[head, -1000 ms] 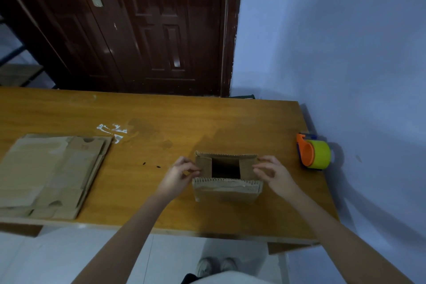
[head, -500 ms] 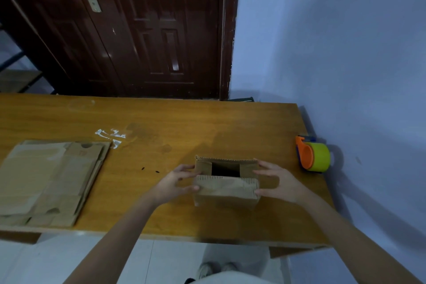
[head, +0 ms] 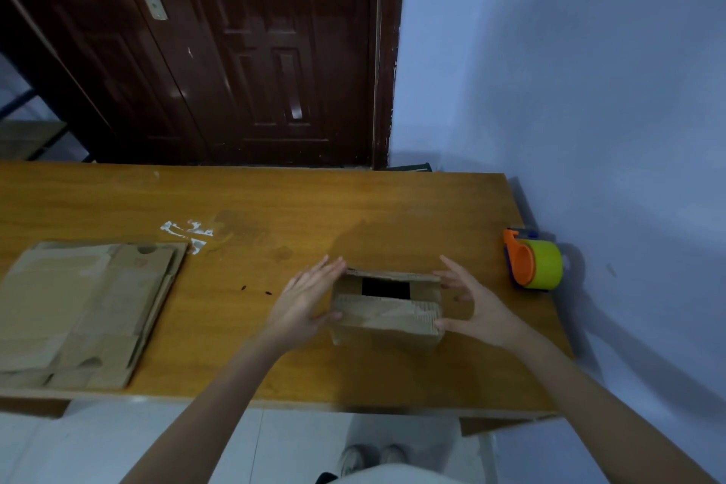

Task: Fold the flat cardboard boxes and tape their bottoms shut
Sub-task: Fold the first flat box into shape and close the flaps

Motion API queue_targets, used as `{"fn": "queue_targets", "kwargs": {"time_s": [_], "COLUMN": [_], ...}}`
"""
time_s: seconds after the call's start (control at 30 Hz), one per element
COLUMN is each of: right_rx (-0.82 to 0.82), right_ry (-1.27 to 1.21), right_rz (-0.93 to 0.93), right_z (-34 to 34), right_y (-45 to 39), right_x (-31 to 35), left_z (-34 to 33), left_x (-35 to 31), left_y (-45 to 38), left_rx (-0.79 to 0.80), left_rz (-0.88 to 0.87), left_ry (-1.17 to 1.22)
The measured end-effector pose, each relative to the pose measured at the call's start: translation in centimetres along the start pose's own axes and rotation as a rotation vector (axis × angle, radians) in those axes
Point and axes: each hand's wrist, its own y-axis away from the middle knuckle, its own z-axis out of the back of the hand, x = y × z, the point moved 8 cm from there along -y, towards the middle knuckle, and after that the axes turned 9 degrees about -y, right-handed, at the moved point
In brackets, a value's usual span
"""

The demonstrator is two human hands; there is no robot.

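Observation:
A small brown cardboard box (head: 387,320) stands on the wooden table (head: 251,208), near its front edge. The near flap is folded inward and a dark gap shows between the flaps on top. My left hand (head: 304,299) lies flat against the box's left side, fingers straight, thumb at the near flap's corner. My right hand (head: 469,301) presses the right side the same way, fingers extended. A stack of flat cardboard boxes (head: 84,310) lies at the table's left. A tape dispenser (head: 532,263), orange with a yellow-green roll, sits at the right edge.
A blue wall runs close along the table's right side. A dark brown door (head: 220,47) stands behind the table. White tape scraps (head: 188,232) stick to the tabletop left of centre. My shoes (head: 371,458) show on the pale floor below the front edge.
Both hands have gone from pinching the box's side flaps to lying flat with straight fingers against its sides. The near flap has folded down over the opening.

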Motion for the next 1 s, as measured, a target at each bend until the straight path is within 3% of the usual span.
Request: {"fn": "queue_targets", "kwargs": {"time_s": [0.1,0.2,0.37,0.47,0.67,0.83,1.0], "right_rx": [0.051,0.058,0.031,0.055,0.004,-0.002,0.001], "right_ry": [0.096,0.217,0.657,0.82,0.9,0.946,0.919], "right_rz": [0.066,0.08,0.183,0.149,0.076,0.061,0.077], "right_z": [-0.3,-0.3,-0.7,-2.5,-3.8,-3.4,-2.5], "right_y": [-0.1,0.0,-0.2,-0.8,-1.2,-2.4,-3.4], "right_x": [0.6,0.6,1.8,2.4,1.2,1.0,0.9], "left_z": [-0.5,-1.3,-1.5,-1.6,-1.7,-1.7,-2.8], "left_x": [0.1,0.2,-0.1,-0.8,-0.9,-2.6,-1.5], "left_y": [0.4,0.5,0.6,0.5,-0.8,-1.3,-2.2], "left_rx": [-0.041,-0.046,-0.07,-0.05,-0.074,-0.121,-0.008], "left_rz": [-0.105,-0.101,-0.071,-0.034,-0.009,-0.091,-0.132], "left_ry": [-0.114,-0.21,-0.306,-0.352,-0.401,-0.283,-0.264]}}
